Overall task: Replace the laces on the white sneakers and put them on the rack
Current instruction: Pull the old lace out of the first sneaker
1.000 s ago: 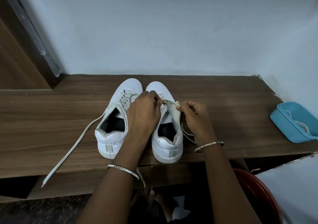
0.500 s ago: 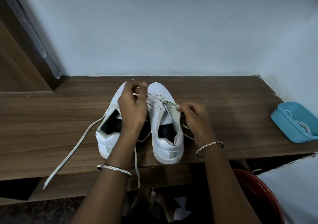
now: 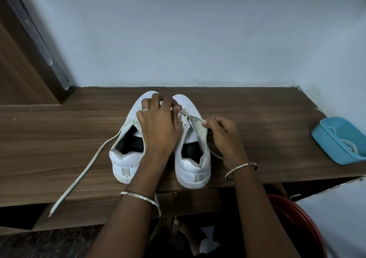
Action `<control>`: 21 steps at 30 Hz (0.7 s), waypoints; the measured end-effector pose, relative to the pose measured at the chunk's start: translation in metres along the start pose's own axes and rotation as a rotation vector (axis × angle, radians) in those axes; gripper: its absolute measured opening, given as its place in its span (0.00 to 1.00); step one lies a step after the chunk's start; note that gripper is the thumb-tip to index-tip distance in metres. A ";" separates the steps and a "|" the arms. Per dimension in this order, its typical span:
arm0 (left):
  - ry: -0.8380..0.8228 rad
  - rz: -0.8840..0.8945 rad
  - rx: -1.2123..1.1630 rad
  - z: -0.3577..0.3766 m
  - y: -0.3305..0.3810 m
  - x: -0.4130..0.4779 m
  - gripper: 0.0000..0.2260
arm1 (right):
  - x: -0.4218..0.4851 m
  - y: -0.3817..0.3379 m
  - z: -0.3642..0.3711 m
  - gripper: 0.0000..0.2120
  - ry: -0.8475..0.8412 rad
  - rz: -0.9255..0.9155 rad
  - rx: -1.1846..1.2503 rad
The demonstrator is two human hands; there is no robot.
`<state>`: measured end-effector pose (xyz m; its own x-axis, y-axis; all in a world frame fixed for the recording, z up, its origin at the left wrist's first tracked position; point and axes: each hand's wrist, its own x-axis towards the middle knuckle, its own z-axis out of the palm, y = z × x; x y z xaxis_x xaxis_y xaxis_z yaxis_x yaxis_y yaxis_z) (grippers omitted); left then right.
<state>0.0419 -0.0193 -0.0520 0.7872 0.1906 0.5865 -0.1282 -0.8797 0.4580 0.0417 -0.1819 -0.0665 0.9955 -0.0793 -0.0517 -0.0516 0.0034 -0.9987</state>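
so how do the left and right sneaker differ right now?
Left sneaker trails a long lace over the shelf edge; right sneaker has lace crossed in its eyelets. The right hand pinches the right sneaker's tongue; the left hand just lies across the left sneaker. Both are white, heels toward the camera, side by side.

Bare forearms, a little silver.
My left-wrist bangle (image 3: 138,195) is thin, studded silver; my right-wrist bangle (image 3: 240,168) matches; a slim ring (image 3: 145,110) bands a finger of my left grip (image 3: 156,127).
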 end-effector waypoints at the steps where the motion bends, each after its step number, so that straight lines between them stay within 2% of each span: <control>1: 0.042 -0.044 -0.060 -0.001 0.001 0.001 0.06 | 0.000 0.000 0.000 0.12 0.000 0.002 -0.005; 6: 0.359 -0.254 -0.368 -0.011 -0.002 0.005 0.08 | 0.000 0.001 0.001 0.14 0.016 0.002 -0.023; 9: 0.435 -0.348 -0.371 -0.014 -0.001 0.005 0.08 | 0.001 0.002 0.002 0.11 0.018 0.002 -0.013; 12: 0.331 -0.310 -0.090 -0.014 0.000 0.003 0.06 | 0.000 0.002 0.003 0.08 0.017 0.009 -0.011; 14: 0.220 -0.104 0.065 -0.010 0.000 0.001 0.09 | 0.000 0.001 0.003 0.09 0.011 0.009 -0.013; 17: -0.008 0.106 0.101 0.001 0.002 -0.005 0.07 | -0.001 0.000 0.002 0.10 0.006 -0.018 -0.025; 19: -0.111 0.128 0.122 0.007 0.000 -0.007 0.06 | -0.002 0.000 0.002 0.13 0.007 -0.027 -0.037; 21: -0.131 0.116 0.142 0.010 -0.004 -0.007 0.05 | -0.001 0.000 0.002 0.14 0.012 -0.020 -0.039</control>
<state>0.0432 -0.0214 -0.0642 0.8449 0.0342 0.5339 -0.1437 -0.9468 0.2880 0.0405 -0.1802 -0.0666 0.9954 -0.0906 -0.0320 -0.0355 -0.0375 -0.9987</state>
